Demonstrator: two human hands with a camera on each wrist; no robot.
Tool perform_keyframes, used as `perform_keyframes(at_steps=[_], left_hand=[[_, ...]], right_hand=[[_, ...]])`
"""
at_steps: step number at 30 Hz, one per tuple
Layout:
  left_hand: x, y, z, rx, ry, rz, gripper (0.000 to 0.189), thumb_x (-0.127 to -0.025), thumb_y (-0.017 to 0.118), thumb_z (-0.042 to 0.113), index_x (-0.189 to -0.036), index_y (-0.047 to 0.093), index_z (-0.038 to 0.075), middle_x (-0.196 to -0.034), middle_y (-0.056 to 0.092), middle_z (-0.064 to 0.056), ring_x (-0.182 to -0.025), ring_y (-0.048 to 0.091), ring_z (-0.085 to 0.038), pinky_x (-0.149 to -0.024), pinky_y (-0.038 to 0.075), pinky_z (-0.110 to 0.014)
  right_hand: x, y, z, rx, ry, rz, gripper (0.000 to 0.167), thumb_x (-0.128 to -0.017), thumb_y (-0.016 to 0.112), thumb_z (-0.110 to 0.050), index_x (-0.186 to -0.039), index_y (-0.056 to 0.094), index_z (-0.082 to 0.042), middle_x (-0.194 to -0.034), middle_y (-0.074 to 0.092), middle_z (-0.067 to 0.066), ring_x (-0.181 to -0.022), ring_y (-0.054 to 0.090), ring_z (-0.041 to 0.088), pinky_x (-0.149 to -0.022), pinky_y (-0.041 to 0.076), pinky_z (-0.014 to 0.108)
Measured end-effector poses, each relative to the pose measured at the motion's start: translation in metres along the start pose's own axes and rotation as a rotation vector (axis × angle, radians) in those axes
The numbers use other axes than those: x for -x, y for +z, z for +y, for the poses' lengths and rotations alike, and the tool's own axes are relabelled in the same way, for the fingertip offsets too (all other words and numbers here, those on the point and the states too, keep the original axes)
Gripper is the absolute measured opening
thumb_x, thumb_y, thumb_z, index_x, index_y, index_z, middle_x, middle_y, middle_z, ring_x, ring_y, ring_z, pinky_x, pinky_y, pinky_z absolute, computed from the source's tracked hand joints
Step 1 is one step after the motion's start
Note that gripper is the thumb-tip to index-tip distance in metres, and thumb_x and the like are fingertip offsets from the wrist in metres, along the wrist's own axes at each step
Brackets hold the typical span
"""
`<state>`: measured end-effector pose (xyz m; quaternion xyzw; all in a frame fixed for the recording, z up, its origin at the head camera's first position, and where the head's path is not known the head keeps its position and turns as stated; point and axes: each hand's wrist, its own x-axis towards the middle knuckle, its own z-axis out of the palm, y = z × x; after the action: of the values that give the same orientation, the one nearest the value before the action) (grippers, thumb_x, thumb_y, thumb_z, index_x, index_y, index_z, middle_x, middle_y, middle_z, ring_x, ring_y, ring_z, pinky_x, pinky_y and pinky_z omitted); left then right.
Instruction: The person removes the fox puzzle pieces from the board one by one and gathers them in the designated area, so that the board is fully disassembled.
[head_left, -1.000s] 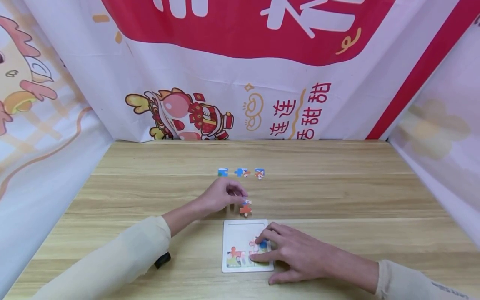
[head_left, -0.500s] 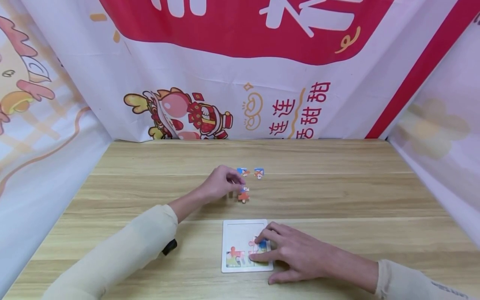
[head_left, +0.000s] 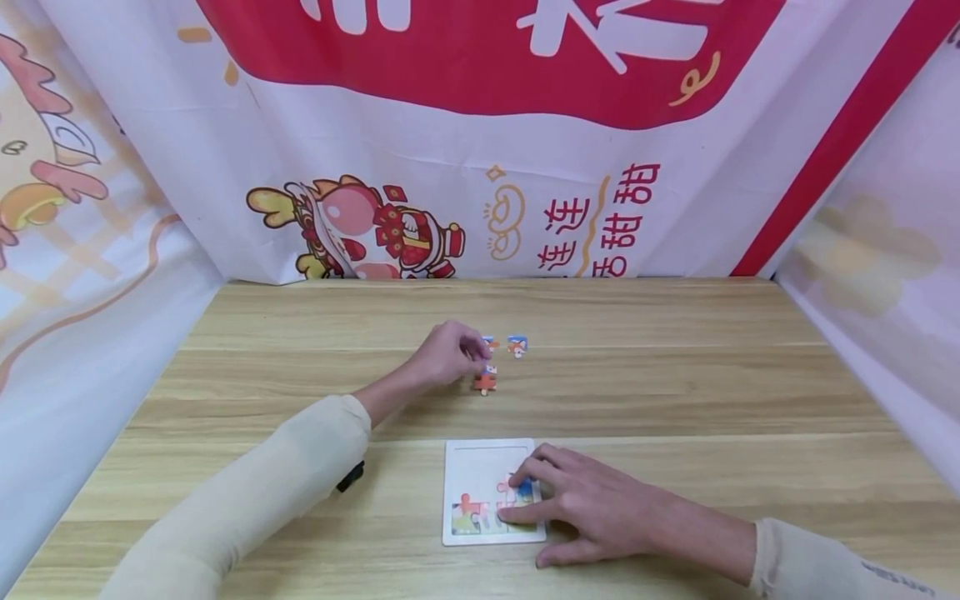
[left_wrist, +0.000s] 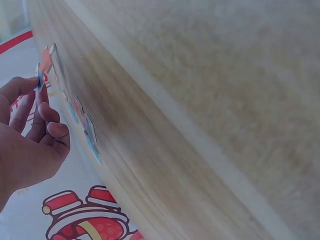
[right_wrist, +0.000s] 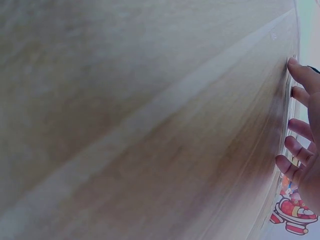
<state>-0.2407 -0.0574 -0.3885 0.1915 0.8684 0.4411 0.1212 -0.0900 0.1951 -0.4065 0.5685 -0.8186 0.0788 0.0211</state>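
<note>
My left hand (head_left: 447, 353) pinches an orange, white and blue jigsaw piece (head_left: 486, 382) between thumb and finger, just above the table. In the left wrist view the same jigsaw piece (left_wrist: 39, 75) shows at the fingertips. Behind it lie a fox-face piece (head_left: 517, 346) and another piece (head_left: 491, 342), which the fingers partly cover. My right hand (head_left: 588, 504) rests spread on the white puzzle tray (head_left: 455, 475), its fingertips on pieces at the lower right. An orange and green piece (head_left: 465, 522) sits in the tray's lower left corner.
The wooden table (head_left: 712, 400) reaches back to a printed white and red cloth (head_left: 450, 150). More cloth hangs along the left and right sides. A black object (head_left: 350, 477) shows by the left sleeve (head_left: 247, 492).
My left hand has carried the pinched piece away from the tray toward the back row. It now hides the leftmost back piece and partly covers the middle one. My right hand has stayed put.
</note>
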Motion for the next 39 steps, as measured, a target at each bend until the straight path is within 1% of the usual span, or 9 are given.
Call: perform_keyframes(at_steps=[6, 15, 22, 26, 33, 35, 39], left_hand=[[-0.005, 0.0, 0.0, -0.007, -0.025, 0.003, 0.018, -0.081, 0.079, -0.009, -0.098, 0.076, -0.002, -0.085, 0.069, -0.007, -0.078, 0.062, -0.018, -0.067, 0.053, -0.025], [-0.009, -0.001, -0.001, -0.037, -0.028, 0.017, 0.016, -0.082, 0.08, -0.008, -0.096, 0.075, -0.001, -0.084, 0.068, -0.008, -0.076, 0.061, -0.017, -0.061, 0.052, -0.024], [-0.011, -0.001, -0.001, -0.071, -0.05, 0.003, 0.017, -0.081, 0.084, -0.004, -0.097, 0.077, -0.001, -0.083, 0.069, -0.008, -0.075, 0.061, -0.016, -0.062, 0.051, -0.024], [-0.011, -0.001, -0.001, -0.107, -0.047, -0.002, 0.015, -0.082, 0.085, -0.001, -0.095, 0.078, 0.0, -0.081, 0.069, -0.006, -0.075, 0.061, -0.015, -0.063, 0.05, -0.023], [-0.011, -0.001, 0.0, -0.139, -0.061, -0.018, 0.013, -0.084, 0.084, 0.001, -0.096, 0.078, 0.001, -0.083, 0.07, -0.006, -0.075, 0.062, -0.015, -0.063, 0.05, -0.023], [-0.011, -0.001, 0.0, -0.148, -0.058, -0.018, 0.012, -0.084, 0.084, 0.001, -0.094, 0.078, 0.001, -0.083, 0.07, -0.006, -0.076, 0.061, -0.015, -0.063, 0.051, -0.023], [-0.011, -0.001, -0.001, -0.19, -0.029, -0.014, 0.009, -0.085, 0.084, 0.002, -0.089, 0.076, 0.003, -0.082, 0.068, -0.005, -0.076, 0.06, -0.015, -0.065, 0.05, -0.024]], right_hand=[[0.0, 0.0, 0.0, 0.001, -0.005, 0.009, 0.053, -0.1, 0.056, -0.063, -0.143, 0.063, -0.033, -0.138, 0.055, 0.0, -0.121, 0.046, 0.016, -0.102, 0.048, 0.035], [0.0, -0.001, 0.0, -0.001, -0.008, 0.013, 0.052, -0.1, 0.057, -0.062, -0.142, 0.064, -0.032, -0.138, 0.055, 0.0, -0.121, 0.047, 0.015, -0.101, 0.048, 0.035], [0.0, -0.001, 0.0, -0.007, -0.005, 0.01, 0.053, -0.099, 0.057, -0.062, -0.142, 0.064, -0.032, -0.138, 0.055, 0.0, -0.121, 0.047, 0.015, -0.101, 0.048, 0.034], [0.0, 0.0, 0.0, -0.012, -0.007, 0.018, 0.053, -0.099, 0.057, -0.063, -0.141, 0.065, -0.032, -0.137, 0.056, 0.0, -0.12, 0.047, 0.015, -0.1, 0.048, 0.034], [0.0, 0.0, 0.0, -0.018, -0.003, 0.01, 0.054, -0.099, 0.056, -0.064, -0.142, 0.064, -0.032, -0.137, 0.055, -0.001, -0.121, 0.046, 0.015, -0.1, 0.048, 0.035], [-0.001, 0.0, 0.0, -0.019, -0.001, 0.006, 0.054, -0.099, 0.056, -0.064, -0.141, 0.064, -0.032, -0.137, 0.055, -0.001, -0.121, 0.046, 0.015, -0.1, 0.048, 0.035], [-0.001, -0.001, 0.0, -0.024, 0.005, 0.001, 0.054, -0.099, 0.056, -0.064, -0.141, 0.064, -0.032, -0.137, 0.056, -0.001, -0.121, 0.046, 0.014, -0.1, 0.048, 0.034]])
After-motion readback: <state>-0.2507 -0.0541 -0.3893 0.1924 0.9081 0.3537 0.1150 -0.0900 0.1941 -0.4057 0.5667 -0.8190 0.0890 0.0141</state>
